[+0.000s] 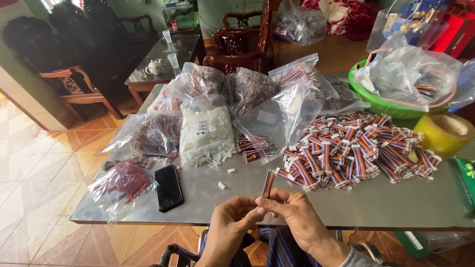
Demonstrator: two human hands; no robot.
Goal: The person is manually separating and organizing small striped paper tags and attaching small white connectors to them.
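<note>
My left hand (231, 220) and my right hand (295, 217) meet at the near edge of a grey metal table (376, 202). Together they pinch the lower end of a short multicoloured ribbon cable (267, 183), which stands upright between the fingertips. Just beyond and to the right lies a large pile of the same striped cables with white connectors (356, 151). A few loose white connectors (221, 185) lie on the table in front of my left hand.
A black phone (168, 188) lies left of my hands. Several clear bags hold parts: white connectors (205, 133), red pieces (123, 183), dark wires (158, 133). A green basket (381, 106), a yellow tape roll (443, 131) and wooden chairs (240, 42) stand further back.
</note>
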